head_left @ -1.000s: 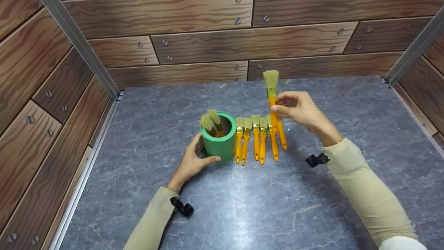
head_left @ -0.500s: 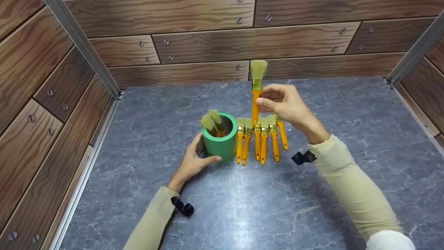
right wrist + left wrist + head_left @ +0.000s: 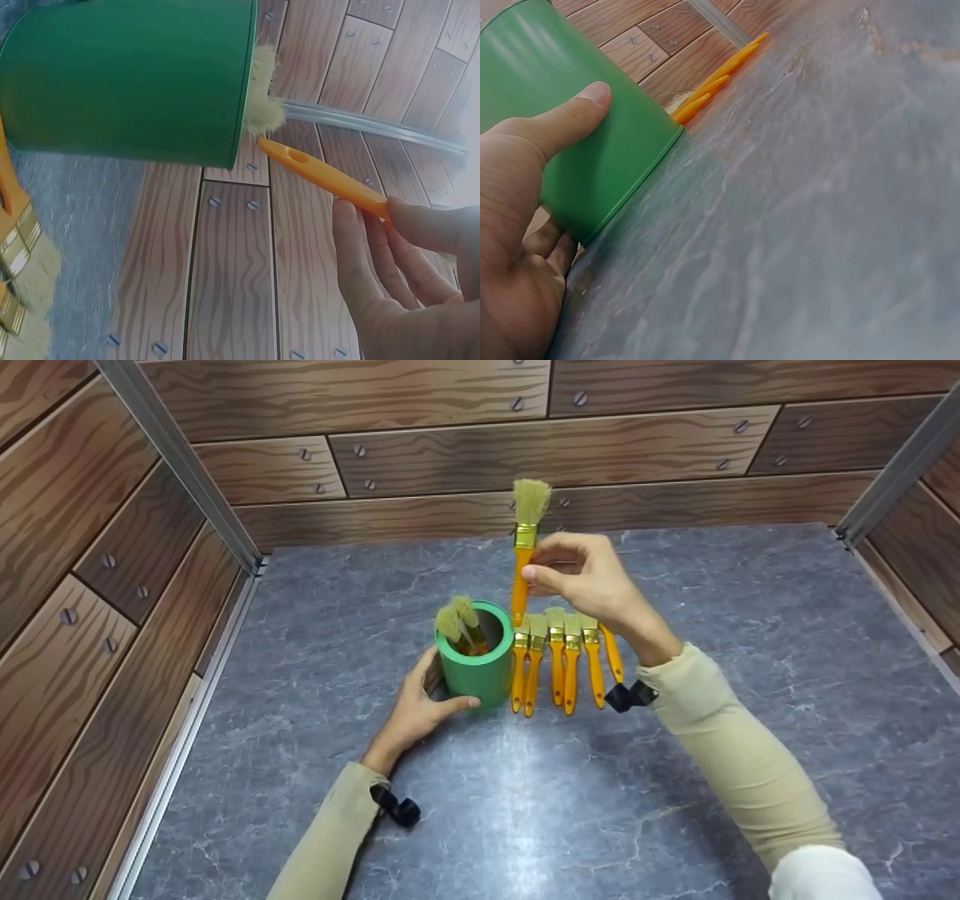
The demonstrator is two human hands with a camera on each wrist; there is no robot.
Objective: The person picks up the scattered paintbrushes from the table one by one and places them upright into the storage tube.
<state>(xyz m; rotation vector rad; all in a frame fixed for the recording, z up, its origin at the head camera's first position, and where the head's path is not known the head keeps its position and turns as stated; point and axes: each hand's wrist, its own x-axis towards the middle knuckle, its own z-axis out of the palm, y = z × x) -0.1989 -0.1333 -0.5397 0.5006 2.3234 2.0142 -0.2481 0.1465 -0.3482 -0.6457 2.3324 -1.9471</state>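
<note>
A green can (image 3: pixel 476 679) stands upright on the table, with a couple of paintbrushes (image 3: pixel 459 624) in it, bristles up, leaning to its left side. My left hand (image 3: pixel 416 709) holds the can low down, thumb on the near side and fingers around the left. With my right hand (image 3: pixel 589 577) I pinch the orange handle of another paintbrush (image 3: pixel 523 559), bristles up, its handle end just right of the can's rim. In the right wrist view that brush's handle (image 3: pixel 322 178) points toward the can's mouth; its bristles are out of sight there.
Several orange-handled paintbrushes (image 3: pixel 571 667) lie in a row right of the can, bristles away from me. The grey marbled table (image 3: pixel 337 607) is bounded by wood-patterned walls (image 3: pixel 420 465) at the back and sides. Black wrist cameras (image 3: pixel 397 807) sit on both sleeves.
My right hand has moved left and slightly up with the upright paintbrush, passing over the row to beside the can's rim. The left hand and the can stay in place.
</note>
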